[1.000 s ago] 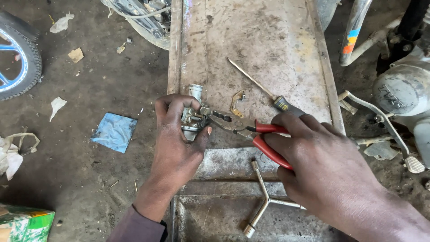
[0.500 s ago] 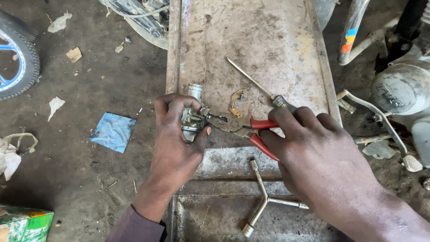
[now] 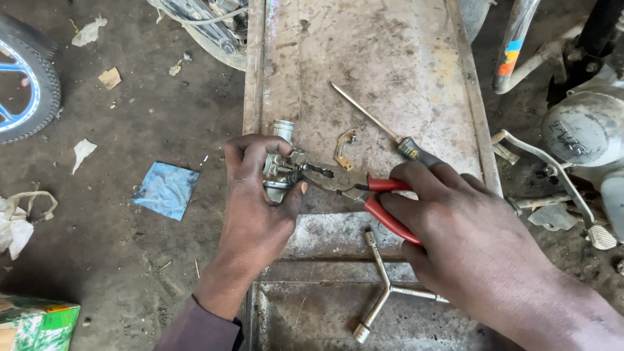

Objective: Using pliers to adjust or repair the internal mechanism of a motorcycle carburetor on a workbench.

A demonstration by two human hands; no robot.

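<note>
My left hand (image 3: 257,208) grips a small grey metal engine part, likely a carburettor (image 3: 281,170), over the left edge of a worn metal bench (image 3: 390,52). My right hand (image 3: 468,227) holds red-handled pliers (image 3: 364,192), whose jaws reach left and meet a small dark piece on the part. A small bent brass bracket (image 3: 344,148) lies just behind the pliers. A screwdriver (image 3: 383,127) lies diagonally on the bench, its dark handle by my right fingers.
A three-arm socket wrench (image 3: 383,289) lies on the bench near me. A motorcycle engine and kick lever (image 3: 572,162) stand at right, a tyre (image 3: 29,84) at far left. Blue paper (image 3: 166,190), scraps and a green box (image 3: 36,325) litter the dirt floor.
The right hand has shifted slightly on the pliers' handles, and the jaws stay at the part. The left hand has hardly moved.
</note>
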